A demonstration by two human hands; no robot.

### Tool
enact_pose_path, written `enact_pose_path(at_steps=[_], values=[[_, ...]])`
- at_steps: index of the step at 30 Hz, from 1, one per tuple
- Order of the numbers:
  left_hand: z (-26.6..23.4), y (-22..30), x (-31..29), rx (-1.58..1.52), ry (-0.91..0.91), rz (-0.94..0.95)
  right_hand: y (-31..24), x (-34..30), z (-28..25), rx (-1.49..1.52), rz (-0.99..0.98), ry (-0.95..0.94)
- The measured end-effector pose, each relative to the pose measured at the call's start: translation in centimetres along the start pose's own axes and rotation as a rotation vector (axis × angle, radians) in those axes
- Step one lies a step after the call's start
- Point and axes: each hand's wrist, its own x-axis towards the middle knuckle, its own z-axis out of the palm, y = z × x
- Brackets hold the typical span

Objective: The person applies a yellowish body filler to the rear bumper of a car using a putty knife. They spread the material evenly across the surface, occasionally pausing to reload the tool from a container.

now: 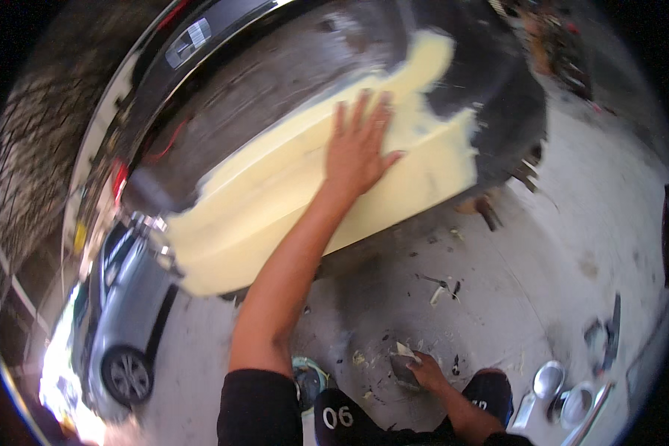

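A dark car body panel (490,82) stretches across the upper middle, with a broad layer of pale yellow body filler (253,215) on it. My left hand (357,156) lies flat on the filler near its upper edge, its slightly blurred fingers stretched out and pointing away from me. Lower down, close to my knee, my right hand (427,372) is closed on a dark grey flat piece (404,372) with a pale yellowish tip. Whether that piece is a spreader or a sanding block, I cannot tell.
A silver car (123,320) stands at the left. By my left knee sits a teal round tub (310,377). Round metal tins (548,377) and a dark long-handled tool (613,334) lie at the lower right. Scraps (435,292) litter the concrete floor (513,275).
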Motion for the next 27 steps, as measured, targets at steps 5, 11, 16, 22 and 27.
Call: enact_pose_path(at_steps=[5, 11, 16, 22, 27], values=[[-2.1, -3.6, -5.3, -0.003, -0.002, -0.117, 3.1, 1.2, 0.8, 0.189, 0.03, 0.019], [-3.7, -10.2, -16.9, 0.093, -0.142, -0.374, 4.7, 1.5, 0.9, 0.282, 0.121, 0.0], [-4.0, -14.2, -24.2, 0.135, -0.163, -0.573, 8.6, 2.5, 1.5, 0.28, 0.157, 0.079], [-3.2, -17.4, -29.0, 0.125, -0.104, -0.777, 11.3, 2.4, 1.8, 0.195, 0.195, 0.091], [-2.9, -18.2, -30.0, 0.09, -0.049, -0.911, 9.9, 1.3, 1.4, 0.119, 0.19, 0.049]])
